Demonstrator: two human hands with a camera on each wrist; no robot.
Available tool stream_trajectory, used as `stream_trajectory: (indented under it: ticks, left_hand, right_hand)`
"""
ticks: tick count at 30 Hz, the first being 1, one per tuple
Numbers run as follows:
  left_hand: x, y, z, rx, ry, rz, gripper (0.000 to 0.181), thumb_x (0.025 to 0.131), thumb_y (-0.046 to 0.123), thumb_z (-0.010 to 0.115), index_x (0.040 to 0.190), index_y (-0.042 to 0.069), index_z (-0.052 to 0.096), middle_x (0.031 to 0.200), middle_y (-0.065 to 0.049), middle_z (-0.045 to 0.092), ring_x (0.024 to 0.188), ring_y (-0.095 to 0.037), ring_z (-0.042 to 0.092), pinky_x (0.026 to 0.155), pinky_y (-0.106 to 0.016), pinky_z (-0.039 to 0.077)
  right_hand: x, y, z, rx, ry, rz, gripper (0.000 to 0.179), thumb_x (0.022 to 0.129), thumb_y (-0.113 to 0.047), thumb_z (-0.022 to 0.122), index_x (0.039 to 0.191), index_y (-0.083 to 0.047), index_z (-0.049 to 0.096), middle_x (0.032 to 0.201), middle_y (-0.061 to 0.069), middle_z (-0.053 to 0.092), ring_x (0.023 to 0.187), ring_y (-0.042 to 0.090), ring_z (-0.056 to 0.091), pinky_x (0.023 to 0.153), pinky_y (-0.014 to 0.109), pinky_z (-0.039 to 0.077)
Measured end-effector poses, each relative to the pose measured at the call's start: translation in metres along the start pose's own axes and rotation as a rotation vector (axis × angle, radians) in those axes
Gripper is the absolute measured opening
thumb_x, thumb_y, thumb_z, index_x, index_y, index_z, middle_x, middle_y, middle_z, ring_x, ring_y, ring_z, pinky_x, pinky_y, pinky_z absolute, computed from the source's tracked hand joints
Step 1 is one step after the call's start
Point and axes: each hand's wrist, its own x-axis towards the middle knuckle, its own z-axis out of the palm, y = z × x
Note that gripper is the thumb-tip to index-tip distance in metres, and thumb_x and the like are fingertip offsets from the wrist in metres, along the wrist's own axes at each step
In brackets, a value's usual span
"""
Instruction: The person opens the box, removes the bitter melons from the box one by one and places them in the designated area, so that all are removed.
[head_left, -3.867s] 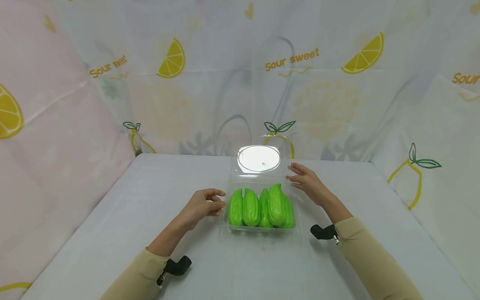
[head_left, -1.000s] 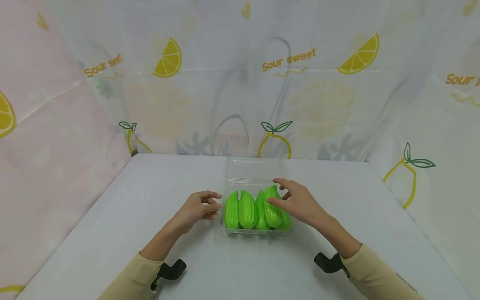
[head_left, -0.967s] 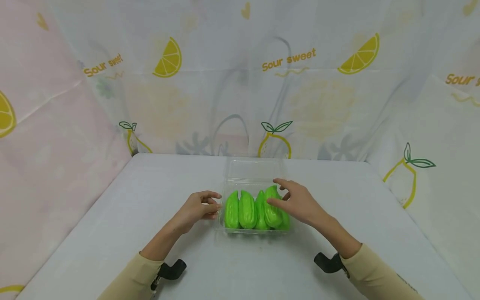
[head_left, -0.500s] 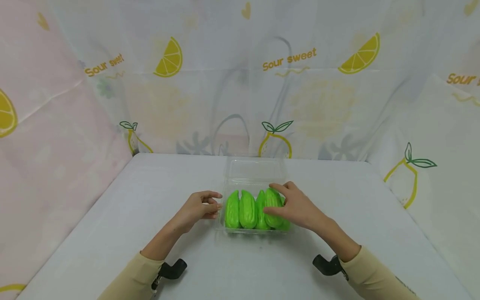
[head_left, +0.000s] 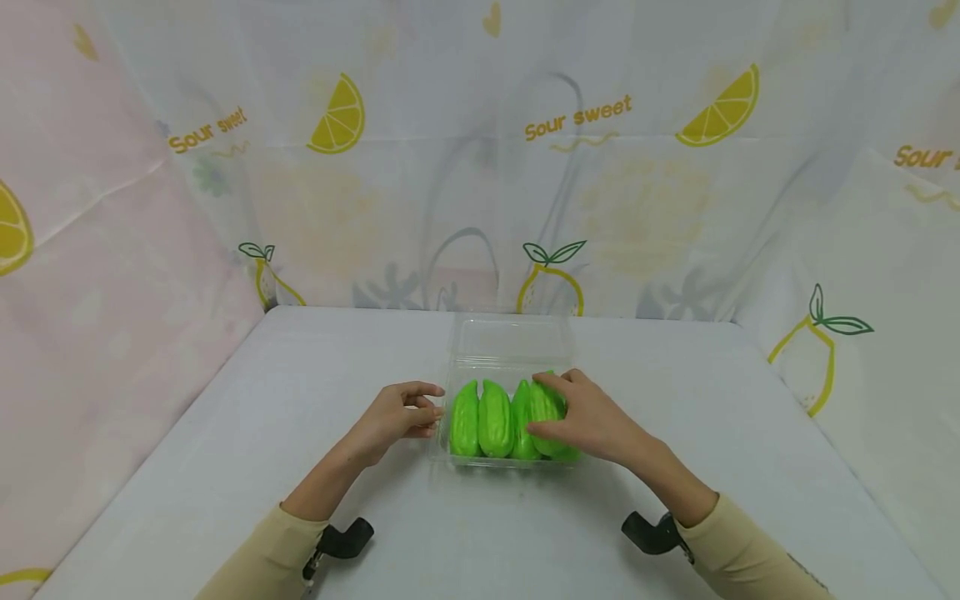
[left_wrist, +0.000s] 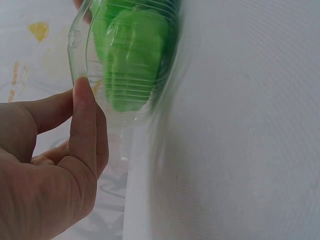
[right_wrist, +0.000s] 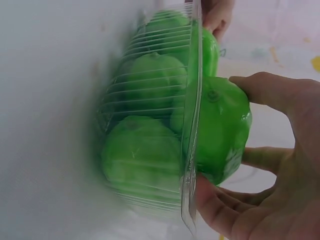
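A clear plastic clamshell box stands on the table with its lid laid back. Several long, ribbed green vegetables with pointed tips lie side by side in it. My left hand pinches the left rim between thumb and finger, as the left wrist view shows. My right hand curls thumb and fingers round the upper green vegetable. This one rises above the rim, on top of others at the right end. My palm hides part of the right-hand vegetables in the head view.
A white table carries the box near its middle. Behind it and at both sides hang cloths printed with lemons. Each sleeve has a black wrist camera mount, such as the right one.
The lid has tipped further back since the oldest frame. My right hand has come from beside the lid, down over the right-end vegetables, and closed round the upper one. The left hand stays put.
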Motion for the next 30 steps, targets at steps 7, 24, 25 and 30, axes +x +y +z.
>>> stream_trajectory:
  ticks: [7,24,25,30]
  left_hand:
    - [-0.001,0.000,0.000,-0.002,-0.003,0.004,0.044,0.093,0.010,0.070,0.133,-0.002,0.057,0.095,-0.010,0.061,0.071,-0.012,0.065,0.068,-0.024,0.060]
    - [0.001,0.001,0.002,0.009,0.022,-0.021,0.041,0.092,0.006,0.069,0.131,-0.001,0.059,0.094,-0.010,0.060,0.069,-0.012,0.064,0.067,-0.024,0.060]
    - [0.001,0.001,0.002,0.009,0.023,-0.021,0.041,0.092,0.006,0.069,0.131,-0.001,0.059,0.094,-0.010,0.060,0.069,-0.012,0.064,0.067,-0.024,0.060]
    - [0.001,0.001,0.002,0.008,0.021,-0.016,0.040,0.092,0.006,0.069,0.131,-0.001,0.059,0.095,-0.010,0.060,0.069,-0.011,0.064,0.067,-0.023,0.060]
  right_hand:
    - [0.000,0.001,-0.001,0.007,0.005,-0.017,0.073,0.081,-0.037,0.074,0.146,-0.015,0.050,0.128,0.015,0.057,0.095,0.021,0.057,0.075,0.034,0.050]
    - [0.005,0.004,-0.011,0.138,0.036,0.016,0.072,0.082,-0.026,0.066,0.148,-0.013,0.039,0.138,0.014,0.057,0.099,0.023,0.064,0.067,0.028,0.052]
    - [0.006,0.004,-0.012,0.142,0.044,0.017,0.072,0.082,-0.026,0.066,0.148,-0.014,0.039,0.140,0.014,0.056,0.101,0.023,0.063,0.067,0.028,0.052]
    - [0.008,0.010,-0.017,0.148,0.097,-0.013,0.070,0.085,-0.026,0.066,0.149,-0.014,0.041,0.144,0.012,0.053,0.105,0.026,0.062,0.068,0.028,0.052]
